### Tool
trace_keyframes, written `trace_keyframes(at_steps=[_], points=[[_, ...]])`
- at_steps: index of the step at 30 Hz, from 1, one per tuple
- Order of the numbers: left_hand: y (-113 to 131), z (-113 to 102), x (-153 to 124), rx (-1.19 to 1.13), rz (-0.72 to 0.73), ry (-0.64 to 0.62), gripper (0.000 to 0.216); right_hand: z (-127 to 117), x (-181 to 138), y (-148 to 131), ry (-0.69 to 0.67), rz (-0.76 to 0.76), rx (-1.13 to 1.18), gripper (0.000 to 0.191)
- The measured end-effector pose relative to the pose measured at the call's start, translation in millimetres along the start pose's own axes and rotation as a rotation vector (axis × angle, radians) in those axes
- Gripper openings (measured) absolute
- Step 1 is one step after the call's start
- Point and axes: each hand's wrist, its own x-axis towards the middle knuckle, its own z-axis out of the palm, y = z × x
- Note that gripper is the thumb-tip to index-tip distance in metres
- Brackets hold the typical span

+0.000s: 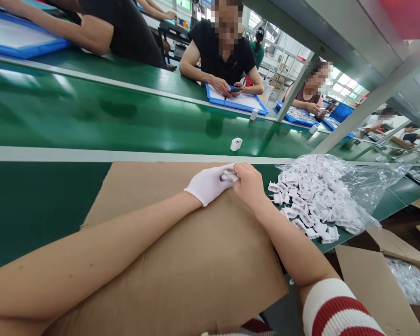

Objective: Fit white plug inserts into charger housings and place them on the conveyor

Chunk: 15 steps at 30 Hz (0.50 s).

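My left hand (210,183), in a white glove, meets my bare right hand (249,183) over the far edge of a brown cardboard sheet (196,261). Both hands are closed on a small white plastic plug part (229,176), mostly covered by the fingers. Just beyond them a white charger block (236,144) rests on the green conveyor belt (154,126). To the right of my right hand lies a heap of white plug parts (311,196), some with pins showing, spilling from a clear plastic bag (366,184).
Open cardboard boxes (374,280) stand low at the right, one with clear plastic inside. Across the belt, a person (224,60) works over a blue-rimmed tray (245,103). Another white charger (254,114) is near it. Slanted metal posts (357,109) rise at the right.
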Motion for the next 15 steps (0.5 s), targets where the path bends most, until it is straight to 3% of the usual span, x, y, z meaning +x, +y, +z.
trace_keyframes(at_steps=[4,7,10,13,15], points=[[4.0,0.3,-1.6,0.218,-0.105,0.006,0.03,1.5,0.0,-3.8,0.007,0.067,0.064,0.032],[3.1,-3.3,2.0,0.222,-0.035,-0.037,0.031,-3.5,-1.4,-2.4,-0.005,0.098,0.15,0.039],[-6.5,-15.0,16.8,0.142,0.042,-0.077,0.032,-25.5,-10.6,8.5,-0.017,0.106,0.163,0.05],[-24.3,-36.5,43.9,0.148,-0.067,0.103,0.034,-57.9,-25.6,27.9,-0.104,0.177,-0.084,0.039],[-37.5,-53.4,64.3,0.208,-0.173,0.226,0.034,-74.6,-32.2,40.5,-0.278,0.284,-0.244,0.034]])
